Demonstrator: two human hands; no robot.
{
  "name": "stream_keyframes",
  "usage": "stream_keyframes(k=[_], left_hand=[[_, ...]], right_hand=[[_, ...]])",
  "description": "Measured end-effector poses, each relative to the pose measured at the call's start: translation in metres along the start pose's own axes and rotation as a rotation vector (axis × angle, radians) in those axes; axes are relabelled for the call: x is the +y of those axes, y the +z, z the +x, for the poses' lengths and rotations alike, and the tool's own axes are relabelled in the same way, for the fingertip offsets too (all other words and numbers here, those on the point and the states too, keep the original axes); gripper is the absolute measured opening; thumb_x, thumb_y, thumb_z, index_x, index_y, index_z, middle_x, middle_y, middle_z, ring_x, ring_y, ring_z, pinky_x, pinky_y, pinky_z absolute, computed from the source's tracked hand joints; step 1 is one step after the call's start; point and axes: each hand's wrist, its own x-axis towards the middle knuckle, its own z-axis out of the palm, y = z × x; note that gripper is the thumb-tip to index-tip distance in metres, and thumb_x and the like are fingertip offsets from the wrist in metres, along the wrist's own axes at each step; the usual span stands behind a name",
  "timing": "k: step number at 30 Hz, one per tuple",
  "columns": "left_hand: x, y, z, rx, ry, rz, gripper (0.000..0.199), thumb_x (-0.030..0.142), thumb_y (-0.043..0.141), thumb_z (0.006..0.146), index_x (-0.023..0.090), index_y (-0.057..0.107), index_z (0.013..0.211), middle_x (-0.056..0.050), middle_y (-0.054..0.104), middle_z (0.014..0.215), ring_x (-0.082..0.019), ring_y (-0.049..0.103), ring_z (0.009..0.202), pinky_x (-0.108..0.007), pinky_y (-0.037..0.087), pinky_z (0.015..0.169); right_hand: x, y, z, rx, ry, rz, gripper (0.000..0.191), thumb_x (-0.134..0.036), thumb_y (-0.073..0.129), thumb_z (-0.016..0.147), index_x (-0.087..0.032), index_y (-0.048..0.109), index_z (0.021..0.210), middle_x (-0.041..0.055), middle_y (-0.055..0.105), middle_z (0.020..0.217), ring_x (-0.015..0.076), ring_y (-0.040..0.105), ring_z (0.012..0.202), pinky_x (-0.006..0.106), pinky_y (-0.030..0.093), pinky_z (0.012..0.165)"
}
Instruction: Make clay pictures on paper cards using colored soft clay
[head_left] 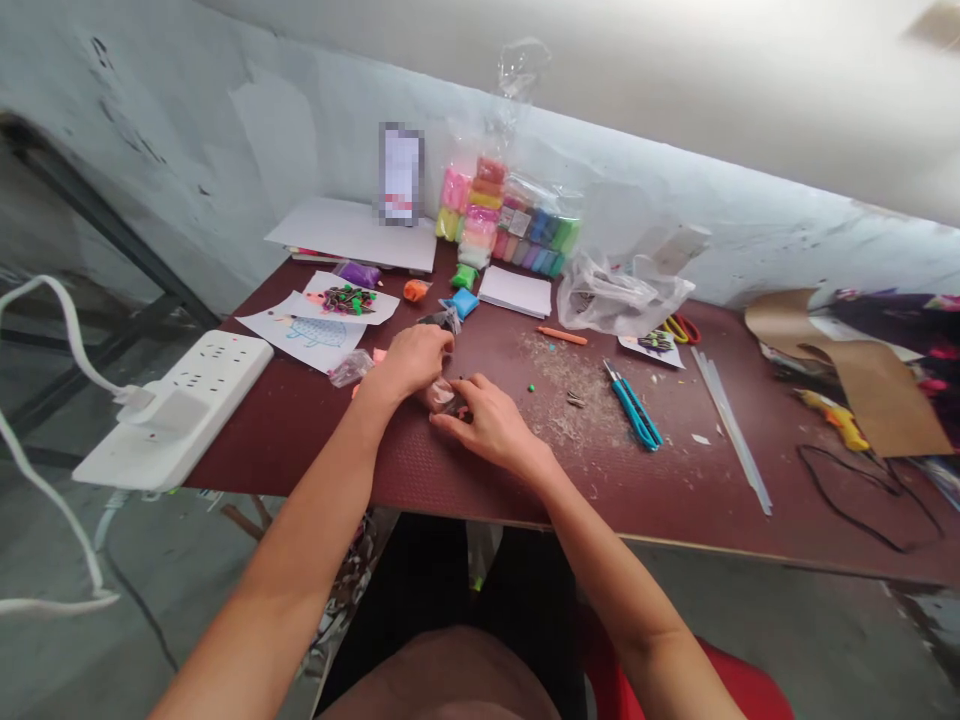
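My left hand (416,358) is closed, its fingers curled at a small clear plastic packet (441,394) with something dark in it. From the other side my right hand (487,415) pinches the same packet between thumb and fingers. What lies under the fingers is partly hidden. Just beyond my left hand is a dark wrapped lump (448,319), and past it sits a blue clay packet (463,302). Left of that hand lie a crumpled clear wrapper (349,369) and some pink clay (379,355).
A white power strip (217,365) stands at the left edge. Clay packs (536,225) lean on the wall. Blue-handled scissors (634,405), an orange tool (562,335), glue sticks (731,430) and a yellow glue gun (836,418) lie to the right, with shavings scattered between.
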Motion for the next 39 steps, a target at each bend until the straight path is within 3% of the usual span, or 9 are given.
stream_keyframes(k=[3, 6, 10, 15, 20, 25, 29, 33, 39], left_hand=[[-0.003, -0.004, -0.002, 0.060, -0.018, 0.062, 0.037, 0.009, 0.050, 0.093, 0.016, 0.082, 0.111, -0.016, 0.080, 0.115, -0.032, 0.073, 0.112, -0.039, 0.056, 0.096], [0.002, -0.009, -0.004, 0.105, 0.054, -0.034, 0.032, 0.018, 0.053, 0.097, 0.017, 0.081, 0.112, -0.014, 0.080, 0.117, -0.029, 0.073, 0.111, -0.037, 0.055, 0.097], [0.008, -0.011, -0.008, -0.056, 0.158, -0.147, 0.023, 0.026, 0.068, 0.087, 0.021, 0.082, 0.105, -0.007, 0.082, 0.109, -0.024, 0.074, 0.102, -0.032, 0.054, 0.092], [-0.004, -0.009, -0.008, -0.146, 0.137, -0.113, 0.036, 0.012, 0.064, 0.078, 0.023, 0.081, 0.107, -0.005, 0.082, 0.113, -0.025, 0.074, 0.107, -0.034, 0.052, 0.094], [-0.013, -0.008, -0.005, -0.161, 0.138, -0.114, 0.040, 0.010, 0.060, 0.078, 0.022, 0.081, 0.110, -0.006, 0.081, 0.116, -0.026, 0.073, 0.110, -0.033, 0.052, 0.093], [-0.009, -0.008, -0.004, -0.114, 0.086, -0.133, 0.037, 0.015, 0.059, 0.083, 0.021, 0.081, 0.112, -0.008, 0.082, 0.107, -0.027, 0.075, 0.102, -0.033, 0.054, 0.089], [-0.006, -0.007, -0.005, -0.063, 0.059, -0.147, 0.035, 0.016, 0.057, 0.088, 0.019, 0.082, 0.112, -0.010, 0.083, 0.105, -0.027, 0.076, 0.101, -0.034, 0.055, 0.092], [-0.005, -0.006, -0.003, 0.011, 0.055, -0.173, 0.035, 0.014, 0.058, 0.088, 0.017, 0.082, 0.113, -0.012, 0.083, 0.108, -0.027, 0.077, 0.103, -0.035, 0.056, 0.096], [0.003, -0.008, -0.004, 0.112, 0.115, -0.375, 0.027, 0.014, 0.061, 0.088, 0.014, 0.082, 0.105, -0.011, 0.083, 0.108, -0.024, 0.076, 0.101, -0.032, 0.057, 0.096]], right_hand=[[0.016, -0.007, -0.006, 0.066, 0.038, 0.024, 0.031, -0.029, 0.060, 0.106, -0.018, 0.071, 0.133, 0.0099, 0.073, 0.116, 0.0209, 0.069, 0.101, 0.032, 0.049, 0.093], [0.041, -0.021, -0.011, 0.178, 0.306, -0.150, 0.026, -0.019, 0.057, 0.105, -0.015, 0.073, 0.125, 0.0148, 0.074, 0.121, 0.0241, 0.070, 0.105, 0.034, 0.048, 0.095], [0.065, -0.034, -0.011, 0.109, 0.500, -0.320, 0.025, -0.022, 0.056, 0.105, -0.012, 0.072, 0.122, 0.0183, 0.074, 0.122, 0.0292, 0.069, 0.109, 0.035, 0.047, 0.088], [0.055, -0.031, 0.003, 0.069, 0.306, -0.263, 0.022, -0.016, 0.053, 0.103, -0.016, 0.073, 0.114, 0.0136, 0.077, 0.114, 0.0249, 0.069, 0.104, 0.032, 0.045, 0.086], [0.026, -0.017, 0.032, 0.048, 0.090, -0.150, 0.030, -0.015, 0.055, 0.101, -0.017, 0.071, 0.126, 0.0106, 0.076, 0.116, 0.0228, 0.069, 0.105, 0.031, 0.046, 0.089], [0.016, -0.010, 0.046, -0.034, 0.086, -0.228, 0.024, -0.018, 0.051, 0.104, -0.017, 0.074, 0.112, 0.0137, 0.075, 0.115, 0.0244, 0.068, 0.100, 0.031, 0.043, 0.078], [0.021, -0.019, 0.029, -0.030, 0.038, -0.129, 0.016, -0.014, 0.058, 0.099, -0.016, 0.073, 0.102, 0.0086, 0.076, 0.100, 0.0197, 0.064, 0.087, 0.029, 0.040, 0.076], [0.021, -0.020, 0.009, -0.136, 0.000, -0.019, 0.005, -0.021, 0.070, 0.097, -0.018, 0.074, 0.096, 0.0048, 0.074, 0.091, 0.0165, 0.061, 0.080, 0.027, 0.038, 0.073], [0.023, -0.008, 0.011, -0.021, 0.044, -0.034, 0.009, -0.012, 0.067, 0.094, -0.017, 0.073, 0.090, 0.0056, 0.074, 0.088, 0.0164, 0.061, 0.079, 0.027, 0.038, 0.073]])
